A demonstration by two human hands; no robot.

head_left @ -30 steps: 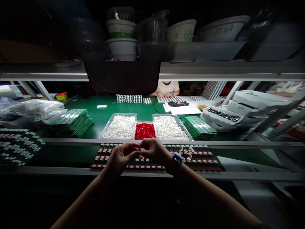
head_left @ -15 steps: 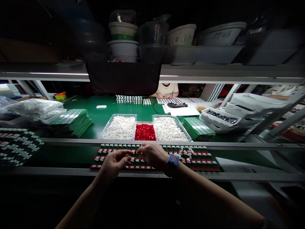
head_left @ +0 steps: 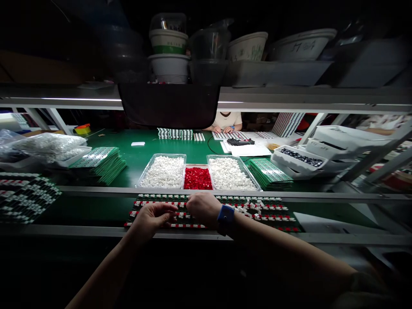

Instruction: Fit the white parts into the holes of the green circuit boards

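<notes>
Both hands work low in the centre of the frame, over a panel of circuit boards lying flat on the near strip of the worktop, its rows already set with red and white connectors. The left hand is curled, its fingertips drawn together against the thumb just above the panel's left part. Whether a piece sits between them is too small to tell. The right hand, with a blue wristband, is knuckles-up with its fingers bent down onto the upper rows. Its fingertips are hidden, so I cannot tell if it pinches anything.

The main risk, as I judge it, is a connector going in crooked or into the wrong row. The light down here is poor, the pieces are tiny, and the right hand covers the very spot it touches. A tilted piece pushed hard could bend its pins.

A second risk is the loose white pieces scattered on the panel right of centre. The right forearm lies close above them, and a sweep could knock them off the edge or under the rail.

The trays of white connectors and red connectors stand just beyond the rail, close enough for colours to mix if pieces spill.
</notes>
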